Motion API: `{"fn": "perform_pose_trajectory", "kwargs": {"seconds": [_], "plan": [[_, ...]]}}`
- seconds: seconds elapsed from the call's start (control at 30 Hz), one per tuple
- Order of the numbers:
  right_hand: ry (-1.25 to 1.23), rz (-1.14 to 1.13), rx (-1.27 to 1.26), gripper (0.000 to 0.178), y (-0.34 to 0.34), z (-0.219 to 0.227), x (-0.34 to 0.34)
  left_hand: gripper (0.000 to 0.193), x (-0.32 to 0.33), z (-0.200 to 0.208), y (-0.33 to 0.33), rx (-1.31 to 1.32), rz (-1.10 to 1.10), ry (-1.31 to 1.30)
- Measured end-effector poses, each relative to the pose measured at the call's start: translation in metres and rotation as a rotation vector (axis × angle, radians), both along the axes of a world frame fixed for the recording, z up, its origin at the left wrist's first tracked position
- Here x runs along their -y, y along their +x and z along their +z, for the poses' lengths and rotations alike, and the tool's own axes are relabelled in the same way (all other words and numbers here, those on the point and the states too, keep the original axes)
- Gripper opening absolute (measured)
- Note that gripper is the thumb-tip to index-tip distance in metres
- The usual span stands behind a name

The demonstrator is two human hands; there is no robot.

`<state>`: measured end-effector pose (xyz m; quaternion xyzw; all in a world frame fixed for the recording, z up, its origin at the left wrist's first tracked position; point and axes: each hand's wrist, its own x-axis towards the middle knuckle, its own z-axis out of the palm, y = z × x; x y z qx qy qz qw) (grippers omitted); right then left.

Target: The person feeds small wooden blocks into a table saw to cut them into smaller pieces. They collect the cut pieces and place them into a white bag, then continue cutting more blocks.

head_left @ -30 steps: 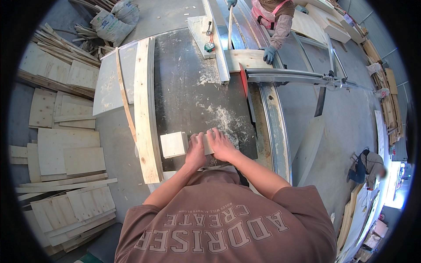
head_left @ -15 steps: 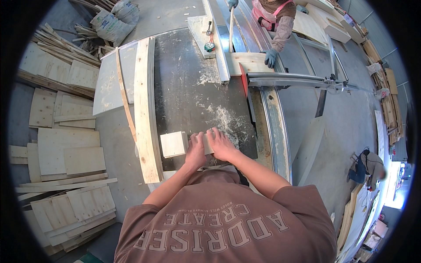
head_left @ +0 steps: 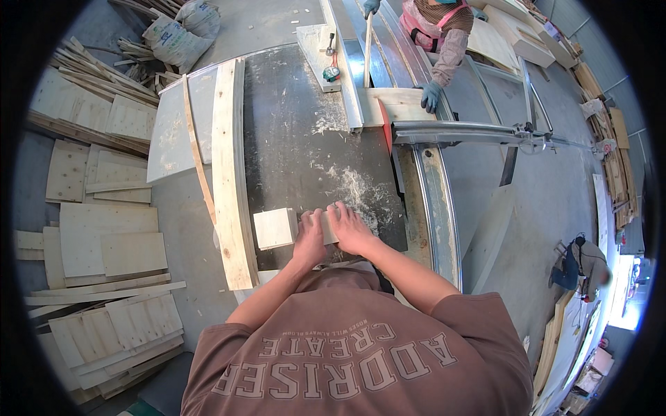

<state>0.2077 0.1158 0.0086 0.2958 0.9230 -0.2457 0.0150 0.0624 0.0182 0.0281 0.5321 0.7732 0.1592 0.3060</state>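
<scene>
Hands pressed a small pale flat wooden block [head_left: 326, 226] down on the dark sawdusty saw table [head_left: 291, 139]. Left hand [head_left: 309, 239] and right hand [head_left: 350, 227] lay flat, fingers closed over it. It looked light, stiff and rough, best held by its edges. A square pale wood piece [head_left: 275, 228] sat just beside.

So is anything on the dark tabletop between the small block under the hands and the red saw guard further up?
Nothing solid shows. Between the small pale wooden block, held by the left hand and right hand, and the red saw guard lies only loose sawdust on the dark tabletop.
</scene>
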Motion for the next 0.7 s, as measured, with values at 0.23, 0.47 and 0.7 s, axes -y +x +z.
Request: {"fn": "perform_pose_trajectory", "kwargs": {"seconds": [0.23,0.47,0.7], "plan": [[0.003,-0.003,-0.006,0.094,0.0,-0.002,0.0,0.094,0.0,0.0,0.0,0.001,-0.001,0.0],[0.009,-0.003,-0.007,0.095,0.0,-0.001,0.001,0.096,0.002,-0.008,-0.001,-0.023,-0.007,0.001],[0.008,-0.013,-0.013,0.094,0.0,0.003,0.001,0.094,0.003,-0.014,-0.001,-0.057,-0.016,0.036]]}}
